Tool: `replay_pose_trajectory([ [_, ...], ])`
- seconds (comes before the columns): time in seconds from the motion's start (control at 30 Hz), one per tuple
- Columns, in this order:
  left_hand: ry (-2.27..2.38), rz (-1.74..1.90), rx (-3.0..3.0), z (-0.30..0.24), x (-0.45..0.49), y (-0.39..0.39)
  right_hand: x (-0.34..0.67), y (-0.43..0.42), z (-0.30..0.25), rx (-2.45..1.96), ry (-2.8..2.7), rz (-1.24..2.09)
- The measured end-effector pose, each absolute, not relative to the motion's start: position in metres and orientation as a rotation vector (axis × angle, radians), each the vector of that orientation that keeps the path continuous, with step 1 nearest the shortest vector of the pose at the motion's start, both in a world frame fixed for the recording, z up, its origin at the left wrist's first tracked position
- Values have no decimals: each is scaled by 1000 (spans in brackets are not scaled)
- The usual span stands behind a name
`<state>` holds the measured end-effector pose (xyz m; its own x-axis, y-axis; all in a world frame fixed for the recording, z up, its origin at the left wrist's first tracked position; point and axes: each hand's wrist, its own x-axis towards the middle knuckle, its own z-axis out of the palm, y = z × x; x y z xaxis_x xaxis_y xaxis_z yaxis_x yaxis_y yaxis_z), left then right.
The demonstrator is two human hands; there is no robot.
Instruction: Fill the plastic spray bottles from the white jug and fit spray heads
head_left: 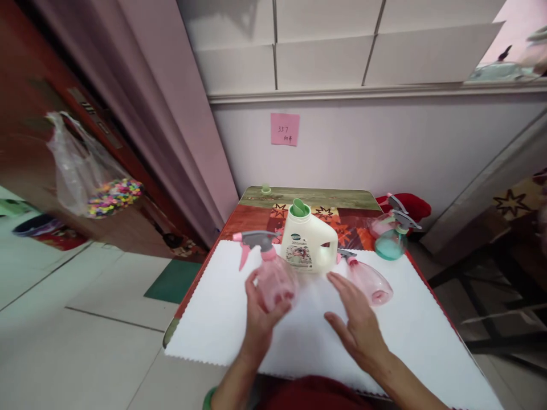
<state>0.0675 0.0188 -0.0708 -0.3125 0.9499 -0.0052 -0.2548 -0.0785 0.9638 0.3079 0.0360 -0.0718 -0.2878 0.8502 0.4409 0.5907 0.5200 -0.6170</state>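
My left hand is wrapped round the lower body of a clear pink spray bottle, held nearly upright with its grey and pink trigger head pointing left. My right hand is open, fingers apart and pointing forward, with nothing in it. Just behind the two hands stands a cream detergent jug; its green pouring spout shows at the top. Another pink spray bottle lies on its side to the right, beyond my right hand.
A spray bottle with teal liquid stands at the table's right edge, beside another pink one. White cloth covers the table's near part. A small green cap sits at the far left corner. The wall rises right behind the table.
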Motion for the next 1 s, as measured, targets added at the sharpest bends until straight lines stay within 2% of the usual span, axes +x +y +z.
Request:
replay_pose_trajectory([
  [0.1, 1790, 1589, 1025, -70, 9, 73, 346, 48, -84, -1415, -1864, 120],
  [0.2, 2224, 1233, 1451, -67, -46, 141, 382, 55, -102, -1751, -1711, 0],
  [0.43, 2240, 944, 1797, -88, -72, 242, 405, 56, -127, -1964, -1608, 391],
  [0.77, 2181, 742, 1914, -116, -72, 257, 404, 77, -132, -2010, -1468, 693],
  [1.0, 2291, 1012, 1634, -103, -73, 213, 402, 59, -124, -1910, -1116, 845],
])
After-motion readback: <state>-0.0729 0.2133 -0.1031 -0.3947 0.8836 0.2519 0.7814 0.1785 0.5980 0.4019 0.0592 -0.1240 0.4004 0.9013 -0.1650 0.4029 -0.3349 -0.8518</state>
